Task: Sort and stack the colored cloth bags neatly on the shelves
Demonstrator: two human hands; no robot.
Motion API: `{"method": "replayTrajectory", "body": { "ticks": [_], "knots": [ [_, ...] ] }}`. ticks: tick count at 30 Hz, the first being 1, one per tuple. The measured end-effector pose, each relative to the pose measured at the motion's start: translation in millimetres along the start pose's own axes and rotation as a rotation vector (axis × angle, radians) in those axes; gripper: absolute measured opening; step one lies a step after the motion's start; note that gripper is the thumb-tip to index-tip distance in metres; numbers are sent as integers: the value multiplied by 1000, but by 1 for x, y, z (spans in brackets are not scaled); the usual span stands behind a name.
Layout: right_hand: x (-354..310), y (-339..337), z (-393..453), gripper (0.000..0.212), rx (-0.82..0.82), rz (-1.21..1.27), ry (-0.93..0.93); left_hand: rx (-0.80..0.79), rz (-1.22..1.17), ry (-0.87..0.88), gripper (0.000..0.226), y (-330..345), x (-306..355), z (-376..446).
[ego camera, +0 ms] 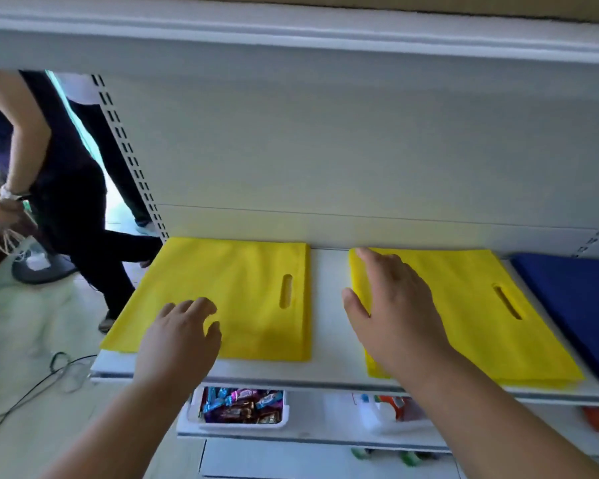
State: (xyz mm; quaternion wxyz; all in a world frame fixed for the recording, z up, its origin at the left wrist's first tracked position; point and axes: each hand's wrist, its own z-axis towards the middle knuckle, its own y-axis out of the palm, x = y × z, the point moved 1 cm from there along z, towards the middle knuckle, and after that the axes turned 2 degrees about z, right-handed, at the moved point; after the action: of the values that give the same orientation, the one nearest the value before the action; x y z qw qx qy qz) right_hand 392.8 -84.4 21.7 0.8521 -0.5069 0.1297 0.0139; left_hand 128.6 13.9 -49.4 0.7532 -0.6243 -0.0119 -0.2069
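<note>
Lying flat on the white metal shelf (pixel 329 305) are two thin yellow cloth bags with cut-out handle slots, the left yellow bag (pixel 242 299) and the right yellow bag (pixel 471 316), well apart, with a flat dark blue cloth bag (pixel 578 305) just beside the right one. They are looking light, soft and floppy, so sliding or pinching an edge or the handle slot should be working best. The left hand (pixel 180 337) is hovering over the left bag's near edge, its grip loosely curled and holding nothing. The right hand (pixel 391 305) is lying spread, fingers apart, over the right bag's left edge.
</note>
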Motion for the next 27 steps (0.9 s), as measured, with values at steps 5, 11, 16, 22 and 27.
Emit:
{"method": "replayTrajectory", "body": {
  "ticks": [5, 11, 16, 22, 27],
  "knots": [
    [-67, 40, -1, 50, -92, -32, 74, -36, 55, -36, 23, -11, -73, 17],
    [-99, 87, -16, 59, -503, -238, 273, -116, 89, -82, 33, -16, -120, 22],
    [-115, 97, -24, 61, -583, -374, 243, -109, 75, -76, 35, -20, -132, 25],
    [-132, 108, -27, 98, -674, -425, 266, -101, 4, -93, 26, -31, -145, 30],
    [-145, 108, -26, 69, -628, -443, 244, -108, -56, -157, 31, -35, -150, 31]
  ]
}}
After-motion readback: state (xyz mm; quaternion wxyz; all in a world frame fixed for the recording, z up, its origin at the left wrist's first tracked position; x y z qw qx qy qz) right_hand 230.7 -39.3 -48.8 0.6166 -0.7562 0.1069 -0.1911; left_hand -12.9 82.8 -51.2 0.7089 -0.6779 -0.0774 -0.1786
